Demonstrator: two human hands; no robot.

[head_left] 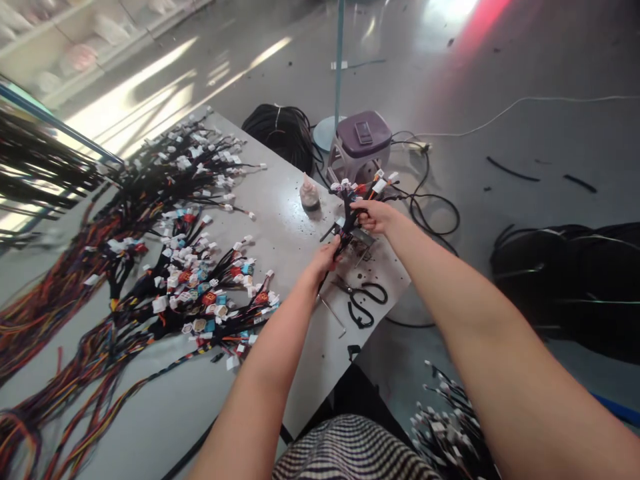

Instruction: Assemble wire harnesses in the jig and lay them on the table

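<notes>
Both arms reach forward over the corner of the table. My left hand [327,257] is closed around the black-sleeved trunk of a wire harness [349,212]. My right hand [374,216] grips one of its branches, fingers curled round the black sleeve. White, red and orange connector ends of this harness fan out past my hands. Under it, partly hidden, is a small metal fixture [361,248] on the table. Black-handled scissors [363,297] lie just nearer to me, beside a thin bent metal rod [334,316].
Many wire harnesses [200,287] cover the left of the table [280,233]. A small bottle [309,194] stands beyond my hands. Past the table edge are a purple-topped stool [364,133] with a phone-like device, coiled black tubing [280,137] and floor cables. More connectors [445,427] hang lower right.
</notes>
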